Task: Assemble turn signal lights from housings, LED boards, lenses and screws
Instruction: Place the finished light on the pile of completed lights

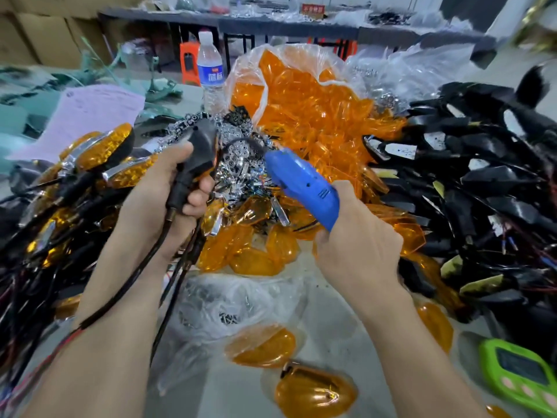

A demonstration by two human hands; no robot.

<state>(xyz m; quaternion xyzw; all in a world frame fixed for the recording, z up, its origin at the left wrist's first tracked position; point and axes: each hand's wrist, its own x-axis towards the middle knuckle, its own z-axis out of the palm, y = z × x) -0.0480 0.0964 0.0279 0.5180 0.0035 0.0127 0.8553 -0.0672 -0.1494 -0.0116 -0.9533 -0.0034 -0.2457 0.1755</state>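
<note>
My left hand (168,188) grips a black turn signal housing (200,152) by its stem, back side toward me, with its black wires (168,254) trailing down past my forearm. My right hand (358,245) grips a blue electric screwdriver (304,182), its front end aimed up and left toward the housing. A black cord leaves the screwdriver's far end. Loose orange lenses (259,254) lie between my hands. A clear bag of small screws (229,312) sits on the table below them.
Assembled amber lights (99,152) pile up at left; black housings (488,182) with wires heap at right. A big bag of orange lenses (310,104) and chrome parts (238,146) sit behind. A water bottle (211,67), purple paper (90,113), green calculator (518,375) are nearby.
</note>
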